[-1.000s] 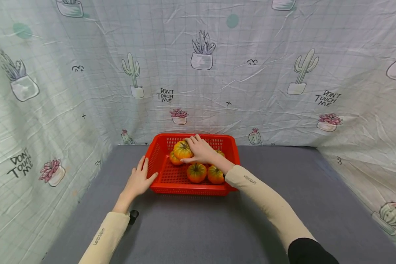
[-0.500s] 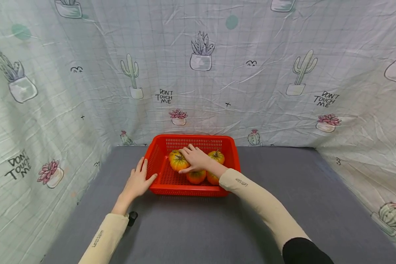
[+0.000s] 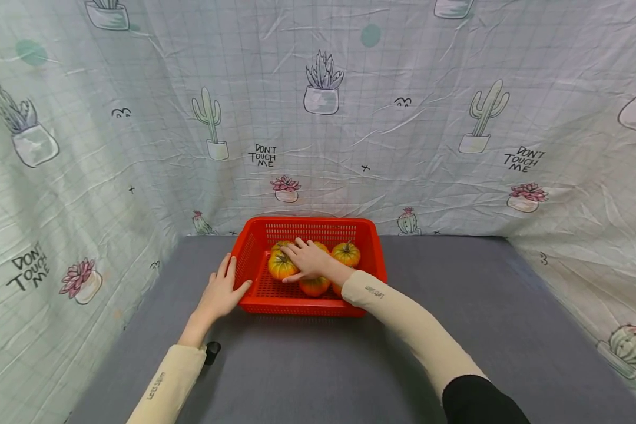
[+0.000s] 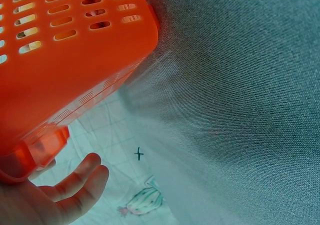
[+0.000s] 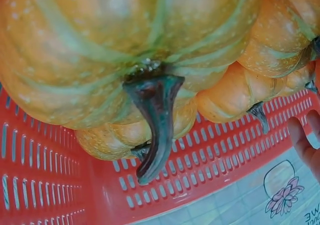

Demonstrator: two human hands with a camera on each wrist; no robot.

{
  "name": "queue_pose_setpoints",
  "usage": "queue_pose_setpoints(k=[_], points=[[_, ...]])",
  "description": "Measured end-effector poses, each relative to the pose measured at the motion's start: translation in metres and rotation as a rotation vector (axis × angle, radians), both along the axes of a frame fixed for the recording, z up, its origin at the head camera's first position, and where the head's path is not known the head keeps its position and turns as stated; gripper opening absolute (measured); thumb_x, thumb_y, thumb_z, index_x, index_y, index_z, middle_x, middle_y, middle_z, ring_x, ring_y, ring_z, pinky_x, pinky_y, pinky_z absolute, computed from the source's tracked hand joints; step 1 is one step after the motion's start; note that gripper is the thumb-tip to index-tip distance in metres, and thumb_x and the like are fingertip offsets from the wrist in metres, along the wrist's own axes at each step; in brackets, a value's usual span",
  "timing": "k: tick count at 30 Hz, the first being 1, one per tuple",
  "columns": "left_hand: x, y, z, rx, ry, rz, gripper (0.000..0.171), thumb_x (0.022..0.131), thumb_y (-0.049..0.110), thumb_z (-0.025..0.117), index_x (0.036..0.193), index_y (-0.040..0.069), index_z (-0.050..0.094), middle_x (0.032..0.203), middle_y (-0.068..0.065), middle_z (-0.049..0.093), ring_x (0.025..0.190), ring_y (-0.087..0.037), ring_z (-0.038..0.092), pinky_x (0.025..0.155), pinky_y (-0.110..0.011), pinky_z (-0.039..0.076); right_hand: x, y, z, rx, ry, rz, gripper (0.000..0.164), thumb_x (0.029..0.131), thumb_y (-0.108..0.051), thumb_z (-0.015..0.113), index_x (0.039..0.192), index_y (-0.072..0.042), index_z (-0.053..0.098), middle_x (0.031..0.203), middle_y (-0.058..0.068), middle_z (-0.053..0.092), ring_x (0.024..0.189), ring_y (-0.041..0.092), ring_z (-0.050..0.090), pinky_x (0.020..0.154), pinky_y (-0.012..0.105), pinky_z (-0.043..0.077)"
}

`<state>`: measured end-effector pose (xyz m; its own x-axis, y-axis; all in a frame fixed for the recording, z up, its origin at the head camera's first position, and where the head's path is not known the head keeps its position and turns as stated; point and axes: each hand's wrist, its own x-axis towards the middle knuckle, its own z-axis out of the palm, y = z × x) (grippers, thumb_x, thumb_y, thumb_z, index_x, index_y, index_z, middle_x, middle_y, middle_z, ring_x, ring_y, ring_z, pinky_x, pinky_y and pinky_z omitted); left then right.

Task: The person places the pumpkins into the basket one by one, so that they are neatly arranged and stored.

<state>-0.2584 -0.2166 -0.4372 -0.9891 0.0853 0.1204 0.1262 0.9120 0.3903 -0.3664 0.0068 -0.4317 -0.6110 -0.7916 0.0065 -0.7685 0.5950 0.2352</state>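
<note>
Several small orange pumpkins with green stripes lie inside a red plastic basket [image 3: 302,307]. My right hand [image 3: 310,261] holds the front-left pumpkin [image 3: 280,269], fingers over its far side and thumb at its near side. In the right wrist view, a large pumpkin [image 5: 115,45] with a dark stem fills the upper left, and my fingertips [image 5: 299,139] show at the right edge. My left hand [image 3: 219,295] rests at the basket's left rim with fingers spread. The left wrist view shows those fingers [image 4: 82,187] loosely extended outside the basket wall [image 4: 65,60].
The basket stands on a grey cloth-covered table [image 3: 307,365], close to the back edge. A pale curtain [image 3: 318,141] printed with potted cacti surrounds the table at the back and sides. Another pumpkin [image 3: 346,254] sits at the basket's back right.
My right hand has moved left and toward the front, taking the pumpkin from on top of others down into the basket's left part. The left hand has stayed at the rim.
</note>
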Motion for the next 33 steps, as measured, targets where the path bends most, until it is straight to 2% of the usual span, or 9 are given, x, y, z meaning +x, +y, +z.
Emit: queue_pose_setpoints(k=[7, 14, 22, 33], points=[[0.001, 0.001, 0.001, 0.011, 0.003, 0.003, 0.075, 0.089, 0.038, 0.046, 0.141, -0.005, 0.014, 0.147, -0.023, 0.011, 0.112, -0.053, 0.033, 0.086, -0.062, 0.035, 0.001, -0.004, -0.002, 0.028, -0.021, 0.003, 0.086, 0.078, -0.07, 0.038, 0.141, -0.013, 0.025, 0.14, 0.004, 0.037, 0.126, 0.026, 0.033, 0.097, 0.045, 0.037], [0.002, 0.001, 0.001, 0.009, -0.005, 0.001, 0.075, 0.089, 0.038, 0.045, 0.141, -0.005, 0.013, 0.147, -0.024, 0.011, 0.113, -0.055, 0.032, 0.087, -0.062, 0.034, 0.003, -0.007, -0.005, 0.122, -0.003, 0.001, 0.087, 0.078, -0.073, 0.033, 0.143, -0.017, 0.02, 0.142, 0.002, 0.034, 0.128, 0.022, 0.031, 0.097, 0.041, 0.037], [0.001, 0.0, 0.001, 0.008, -0.004, 0.001, 0.075, 0.088, 0.038, 0.045, 0.141, -0.004, 0.013, 0.147, -0.023, 0.01, 0.112, -0.053, 0.033, 0.087, -0.061, 0.034, 0.005, -0.008, -0.006, 0.125, -0.026, 0.01, 0.085, 0.078, -0.071, 0.035, 0.143, -0.019, 0.02, 0.142, 0.001, 0.034, 0.13, 0.022, 0.029, 0.099, 0.044, 0.035], [0.0, -0.001, -0.001, 0.0, -0.002, -0.003, 0.075, 0.089, 0.04, 0.044, 0.141, -0.004, 0.013, 0.147, -0.023, 0.01, 0.112, -0.053, 0.033, 0.087, -0.06, 0.036, 0.006, -0.008, -0.011, 0.183, 0.039, 0.045, 0.083, 0.078, -0.073, 0.032, 0.143, -0.022, 0.021, 0.141, -0.002, 0.035, 0.125, 0.019, 0.033, 0.093, 0.039, 0.038]])
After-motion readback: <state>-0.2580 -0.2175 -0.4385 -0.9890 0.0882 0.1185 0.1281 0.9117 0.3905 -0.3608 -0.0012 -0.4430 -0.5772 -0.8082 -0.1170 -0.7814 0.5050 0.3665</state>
